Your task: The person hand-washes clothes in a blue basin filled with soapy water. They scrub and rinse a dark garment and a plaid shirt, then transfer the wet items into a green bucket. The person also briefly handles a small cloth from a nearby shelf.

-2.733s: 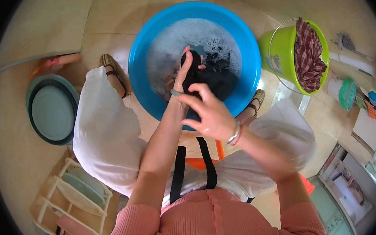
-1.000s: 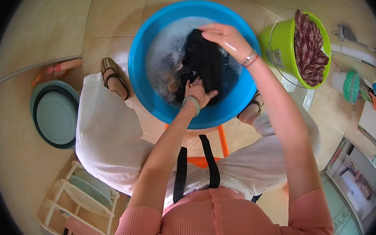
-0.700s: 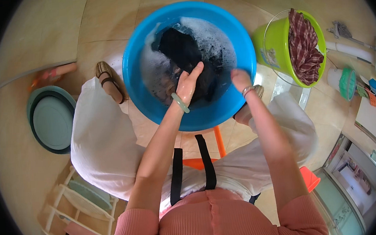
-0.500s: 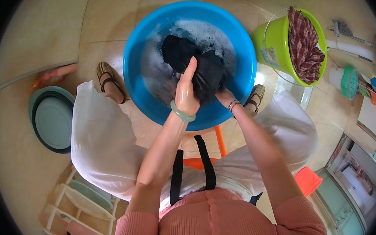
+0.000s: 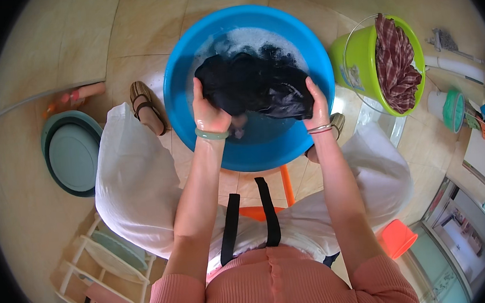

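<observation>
A wet black cloth (image 5: 254,85), perhaps a garment, is stretched sideways between my hands over a blue basin (image 5: 254,157) of soapy water. My left hand (image 5: 210,111) grips its left end, thumb pointing up; a green bangle circles that wrist. At the other end my right hand (image 5: 317,104) holds the cloth with the thumb on top and the fingers underneath, mostly hidden. White suds (image 5: 253,38) float along the far side of the water. The exact kind of garment does not show.
Right of the basin stands a lime-green bucket (image 5: 355,63) with a red-checked cloth (image 5: 397,62) hanging over its rim. Grey-green basins (image 5: 72,156) lean at the left wall. A white rack (image 5: 75,270) is at lower left, and an orange container (image 5: 396,238) at lower right.
My hands have moved apart, the left one leftward and the right one up and to the right. Bunched before, the black cloth is now spread wide between them.
</observation>
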